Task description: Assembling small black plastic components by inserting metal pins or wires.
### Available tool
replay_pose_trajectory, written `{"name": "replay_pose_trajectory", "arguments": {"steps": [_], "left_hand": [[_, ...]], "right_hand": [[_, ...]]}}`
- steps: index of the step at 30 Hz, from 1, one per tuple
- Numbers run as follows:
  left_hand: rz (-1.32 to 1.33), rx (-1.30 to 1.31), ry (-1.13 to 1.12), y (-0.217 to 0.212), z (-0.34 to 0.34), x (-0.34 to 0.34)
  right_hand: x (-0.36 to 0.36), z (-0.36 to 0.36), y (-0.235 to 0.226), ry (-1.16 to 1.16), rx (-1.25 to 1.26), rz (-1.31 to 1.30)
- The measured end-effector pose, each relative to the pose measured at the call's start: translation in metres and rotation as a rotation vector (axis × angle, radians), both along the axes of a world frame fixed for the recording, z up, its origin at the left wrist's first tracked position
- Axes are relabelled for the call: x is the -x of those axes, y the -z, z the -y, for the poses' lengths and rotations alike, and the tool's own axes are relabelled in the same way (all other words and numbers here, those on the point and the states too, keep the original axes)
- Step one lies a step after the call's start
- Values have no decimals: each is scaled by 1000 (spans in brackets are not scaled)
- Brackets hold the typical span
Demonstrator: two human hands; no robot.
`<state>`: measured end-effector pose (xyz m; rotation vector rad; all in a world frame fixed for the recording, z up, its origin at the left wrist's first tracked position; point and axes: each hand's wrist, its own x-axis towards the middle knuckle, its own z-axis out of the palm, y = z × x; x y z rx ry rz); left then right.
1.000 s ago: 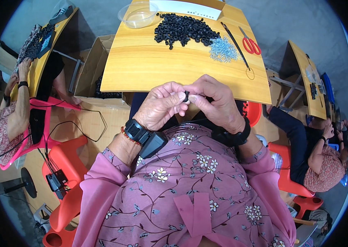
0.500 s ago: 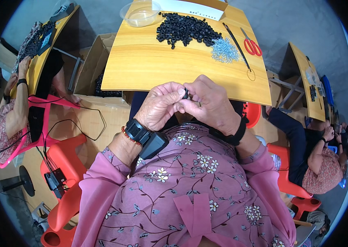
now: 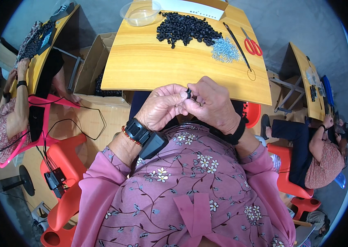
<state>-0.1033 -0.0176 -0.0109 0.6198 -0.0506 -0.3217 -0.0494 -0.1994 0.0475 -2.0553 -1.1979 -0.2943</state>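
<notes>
A small black piece [image 3: 188, 93] is pinched between thumb and fingers of the left hand [image 3: 160, 106], at the counter's [image 3: 149, 68] near edge. The right hand [image 3: 214, 103] is curled close beside it; whether anything is gripped there cannot be told. The piece is judged light, firm and easily dropped, best held by its sides. Beyond, clear bits [image 3: 224, 51] and a black pile [image 3: 186, 29] are spread.

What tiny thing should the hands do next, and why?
Perhaps the left hand should hold the black piece steady while the right hand works at it gently. The left thumb and fingers pinch it, and the right fingers are curled close beside it. It's small, so it could slip if the pinch loosens.
</notes>
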Motion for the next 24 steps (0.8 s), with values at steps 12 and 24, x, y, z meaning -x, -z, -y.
{"name": "replay_pose_trajectory", "arguments": {"steps": [12,24], "left_hand": [[-13,10,83,-3,-2,3],[8,94,84,2,-1,1]], "right_hand": [[2,4,6,-85,1,67],[-1,1,12,-133,-33,74]]}}
